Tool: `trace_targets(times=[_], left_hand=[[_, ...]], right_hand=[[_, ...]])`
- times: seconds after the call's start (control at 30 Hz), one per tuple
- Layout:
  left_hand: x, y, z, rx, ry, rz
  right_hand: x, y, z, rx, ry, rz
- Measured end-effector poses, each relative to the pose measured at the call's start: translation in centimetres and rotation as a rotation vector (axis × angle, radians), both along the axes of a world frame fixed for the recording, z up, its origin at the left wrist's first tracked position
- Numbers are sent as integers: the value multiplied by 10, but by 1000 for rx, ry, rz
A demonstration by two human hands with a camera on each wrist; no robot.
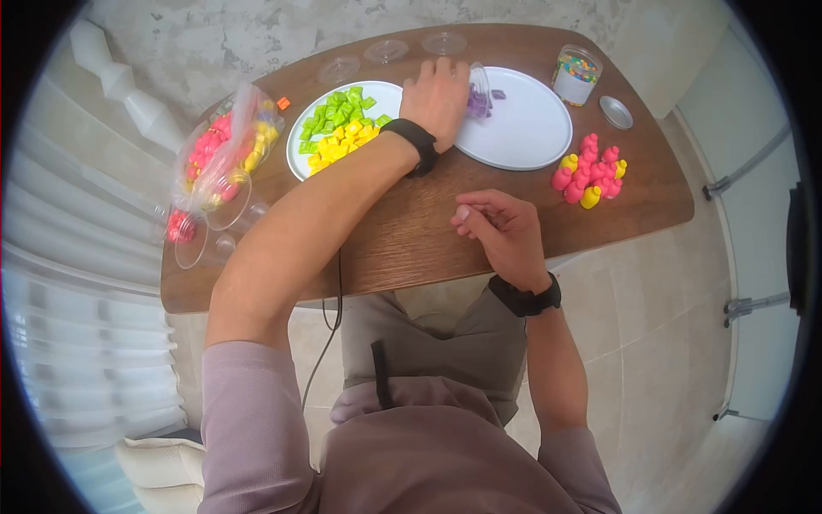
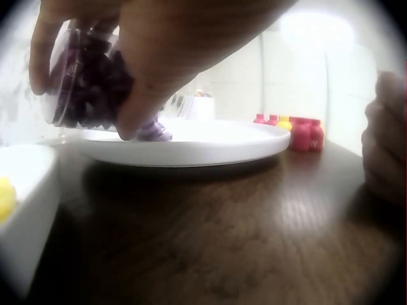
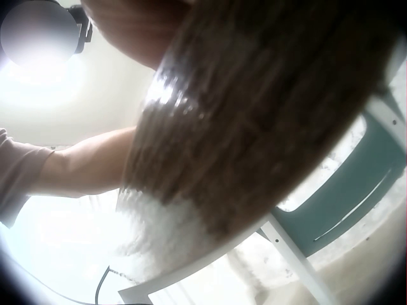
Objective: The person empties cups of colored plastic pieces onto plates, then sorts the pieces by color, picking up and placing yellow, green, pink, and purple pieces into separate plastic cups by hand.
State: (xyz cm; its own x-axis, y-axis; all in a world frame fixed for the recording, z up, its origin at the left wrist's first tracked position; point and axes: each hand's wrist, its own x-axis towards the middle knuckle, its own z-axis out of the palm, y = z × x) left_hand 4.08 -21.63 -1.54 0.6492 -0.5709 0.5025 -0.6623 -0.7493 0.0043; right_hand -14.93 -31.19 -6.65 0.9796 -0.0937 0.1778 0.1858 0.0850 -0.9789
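Observation:
My left hand (image 1: pixel 435 101) grips a clear cup (image 1: pixel 479 79) tipped on its side over the left part of a white plate (image 1: pixel 531 128). Purple pieces (image 2: pixel 95 82) fill the cup in the left wrist view, and some purple pieces (image 2: pixel 154 131) lie at its mouth on the plate. One more purple piece (image 1: pixel 498 94) sits farther in on the plate. My right hand (image 1: pixel 505 233) is held over the table's near side with its fingers bent and nothing in them.
Another plate (image 1: pixel 295 163) at left bears green and yellow pieces. Farther left are a bag of coloured pieces (image 1: pixel 210 154) and clear cups (image 1: pixel 190 248). Pink and yellow bottles (image 1: pixel 591 171), a labelled jar (image 1: pixel 575 79) and a lid (image 1: pixel 616 112) stand right; clear lids (image 1: pixel 386 51) lie behind.

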Motion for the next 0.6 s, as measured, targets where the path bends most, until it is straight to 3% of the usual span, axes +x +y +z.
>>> trace_targets(times=[0.1,0.17,0.2,0.27,0.37,0.6], left_hand=[[-9,-10,10,185,-70,-4],[-8,-18,7,292,-337,-33],[-6,-20,7,289,-336,-33],[-4,-24,5,332,-588,-44],[-5,-21,10,360,-692,-70],[-26,37,43,169,-588,-13]], right_hand=[[0,0,-1,6,3,2],[0,0,0,5,6,1],[0,0,1,3,12,0],[0,0,2,-4,19,-1],[-1,0,3,13,23,-3],[-2,0,3,34,27,-8]])
